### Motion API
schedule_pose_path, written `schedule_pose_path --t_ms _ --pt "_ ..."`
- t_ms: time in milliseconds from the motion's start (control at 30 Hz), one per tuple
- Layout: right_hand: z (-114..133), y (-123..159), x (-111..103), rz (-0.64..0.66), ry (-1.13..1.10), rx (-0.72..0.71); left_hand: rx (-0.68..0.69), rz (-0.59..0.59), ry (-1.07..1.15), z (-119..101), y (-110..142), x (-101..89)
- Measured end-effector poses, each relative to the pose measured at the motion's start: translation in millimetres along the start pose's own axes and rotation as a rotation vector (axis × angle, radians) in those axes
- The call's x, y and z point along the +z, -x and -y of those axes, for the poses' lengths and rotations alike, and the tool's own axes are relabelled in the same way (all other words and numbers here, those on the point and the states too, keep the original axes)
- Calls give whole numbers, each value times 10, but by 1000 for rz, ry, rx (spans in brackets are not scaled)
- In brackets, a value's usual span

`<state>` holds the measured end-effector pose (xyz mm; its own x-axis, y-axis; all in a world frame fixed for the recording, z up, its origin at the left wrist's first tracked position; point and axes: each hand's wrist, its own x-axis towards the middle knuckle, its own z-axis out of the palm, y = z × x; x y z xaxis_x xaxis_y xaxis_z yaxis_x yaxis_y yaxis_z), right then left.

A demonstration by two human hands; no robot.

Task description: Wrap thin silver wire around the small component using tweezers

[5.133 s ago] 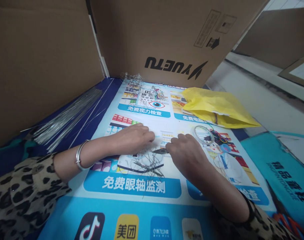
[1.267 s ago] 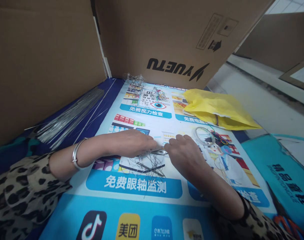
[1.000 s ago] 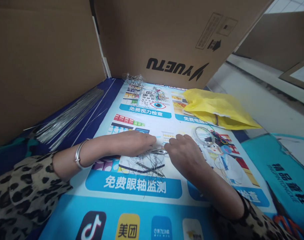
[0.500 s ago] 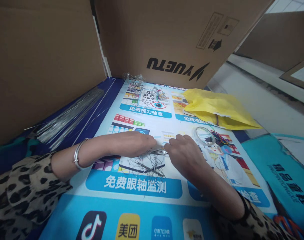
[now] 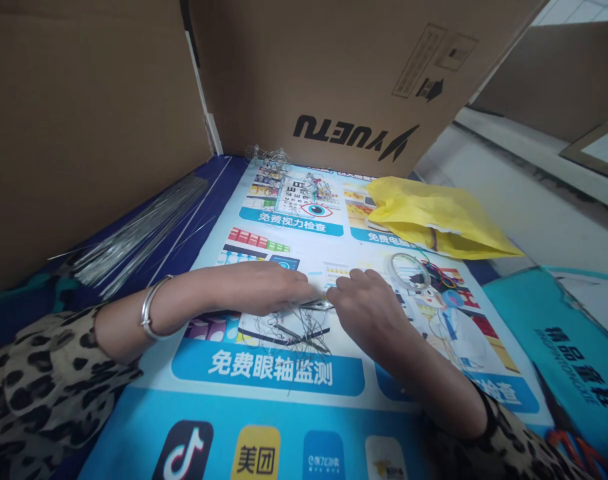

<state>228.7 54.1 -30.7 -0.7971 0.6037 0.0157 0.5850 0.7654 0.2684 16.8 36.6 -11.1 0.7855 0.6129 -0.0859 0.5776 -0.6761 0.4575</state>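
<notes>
My left hand (image 5: pixel 271 288), a silver bangle on its wrist, is closed with its fingertips pinched together over the middle of the printed sheet (image 5: pixel 304 413). Close to its right, my right hand (image 5: pixel 367 307) is curled in a pinch, the fingertips nearly meeting those of the left. What lies between the fingers is too small and covered to make out. Just under the hands is a tangle of thin wire pieces (image 5: pixel 299 337) with some dark, slim metal bits. A shiny metal tool (image 5: pixel 318 305) shows partly between the hands, its kind unclear.
A bundle of straight wires (image 5: pixel 139 230) lies at left. Beyond the hands are a small wire heap (image 5: pixel 268 159), a yellow bag (image 5: pixel 439 217), a ring-shaped coil (image 5: pixel 409 272) and coloured threads (image 5: pixel 441 275). Cardboard walls (image 5: pixel 334 67) stand behind and left; a teal bag (image 5: pixel 549 333) lies right.
My left hand has shifted slightly, its fingers stretching a little further toward the right hand and its wrist turning. The right hand has barely moved.
</notes>
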Motion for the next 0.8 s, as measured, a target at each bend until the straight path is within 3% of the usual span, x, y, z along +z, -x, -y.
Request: schedule_pose_path --t_ms 167,333,467,800 --pt "-13 8 0 4 11 1 -65 -21 -9 2 -14 8" --pt "-37 7 2 11 15 1 85 -96 14 56 -79 78" --pt "-33 5 -2 5 17 -8 99 -127 53 143 -118 151" --pt "-28 -4 -13 9 30 0 -25 -183 106 163 -154 264"
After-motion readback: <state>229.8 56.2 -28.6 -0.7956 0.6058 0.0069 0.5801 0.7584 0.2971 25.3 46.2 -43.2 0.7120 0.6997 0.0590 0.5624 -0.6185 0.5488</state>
